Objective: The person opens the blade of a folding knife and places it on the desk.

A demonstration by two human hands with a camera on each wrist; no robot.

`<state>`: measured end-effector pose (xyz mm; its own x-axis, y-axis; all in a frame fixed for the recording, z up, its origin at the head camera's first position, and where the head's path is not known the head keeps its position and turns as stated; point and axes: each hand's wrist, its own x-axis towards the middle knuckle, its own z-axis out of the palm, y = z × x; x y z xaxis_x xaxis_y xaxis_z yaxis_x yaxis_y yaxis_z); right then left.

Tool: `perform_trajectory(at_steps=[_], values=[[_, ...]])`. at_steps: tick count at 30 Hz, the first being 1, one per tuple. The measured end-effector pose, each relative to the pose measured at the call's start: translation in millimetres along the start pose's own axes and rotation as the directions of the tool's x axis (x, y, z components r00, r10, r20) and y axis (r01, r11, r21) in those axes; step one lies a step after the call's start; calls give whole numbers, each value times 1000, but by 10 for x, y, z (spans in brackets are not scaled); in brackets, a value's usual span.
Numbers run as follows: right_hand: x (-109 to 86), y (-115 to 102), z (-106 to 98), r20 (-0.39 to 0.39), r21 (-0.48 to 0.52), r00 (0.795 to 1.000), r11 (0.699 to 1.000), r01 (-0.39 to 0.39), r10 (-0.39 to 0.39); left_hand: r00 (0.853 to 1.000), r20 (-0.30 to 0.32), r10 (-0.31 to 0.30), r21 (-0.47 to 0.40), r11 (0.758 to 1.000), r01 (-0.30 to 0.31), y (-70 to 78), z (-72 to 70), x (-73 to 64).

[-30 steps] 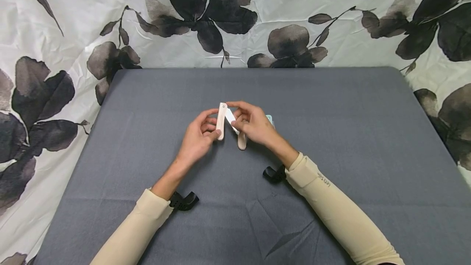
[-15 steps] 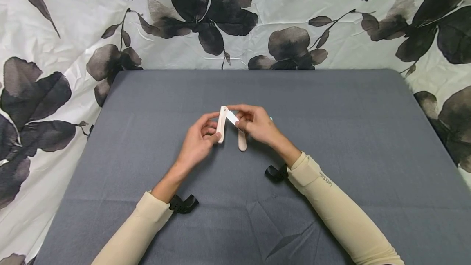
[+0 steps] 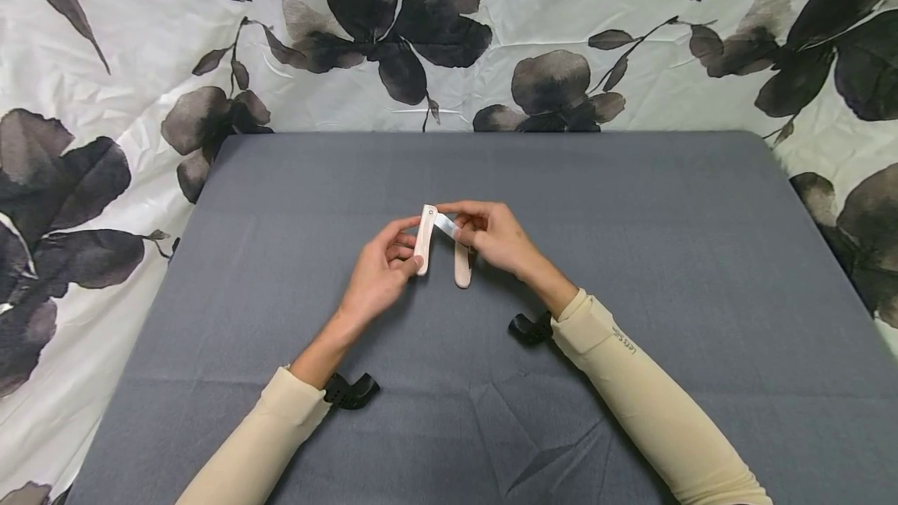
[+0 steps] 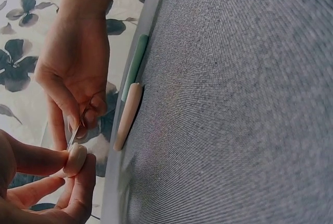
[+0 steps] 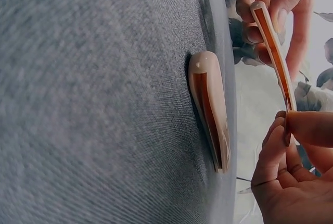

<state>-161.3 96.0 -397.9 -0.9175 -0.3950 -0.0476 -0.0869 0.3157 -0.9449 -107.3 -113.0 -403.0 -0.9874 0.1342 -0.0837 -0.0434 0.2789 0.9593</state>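
Note:
My left hand (image 3: 379,267) holds the pale cream handle of a folding knife (image 3: 426,240), fingers and thumb along it. The white blade (image 3: 445,225) stands part way out of the handle, pointing to the lower right. My right hand (image 3: 498,240) pinches that blade between thumb and fingers, its index fingertip by the pivot end. In the right wrist view, the handle's slot (image 5: 276,47) looks orange-brown inside. A second cream handle (image 3: 462,267) of like shape lies on the table below my right hand, its slot visible in the right wrist view.
A light green handle-like piece (image 4: 134,67) lies beyond the second cream one in the left wrist view; the right hand hides it in the head view. Grey cloth covers the table (image 3: 631,217). A floral curtain (image 3: 449,37) hangs behind its far edge.
The blade has swung farther out from the handle, up and to the right, with the right hand pinching it. Both hands have shifted slightly in the view; the green piece has gone out of sight.

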Motion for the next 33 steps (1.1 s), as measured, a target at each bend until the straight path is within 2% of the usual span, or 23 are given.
perform_trajectory(at_steps=[22, 33], values=[[68, 50, -10, -60, -24, 998, 1000, 4, -5, 1000, -13, -11, -9, 1000, 11, -47, 32, -7], [111, 57, -62, -102, -37, 995, 999, 2, -6, 1000, -15, -5, 24, 1000, 5, -45, 33, -11]])
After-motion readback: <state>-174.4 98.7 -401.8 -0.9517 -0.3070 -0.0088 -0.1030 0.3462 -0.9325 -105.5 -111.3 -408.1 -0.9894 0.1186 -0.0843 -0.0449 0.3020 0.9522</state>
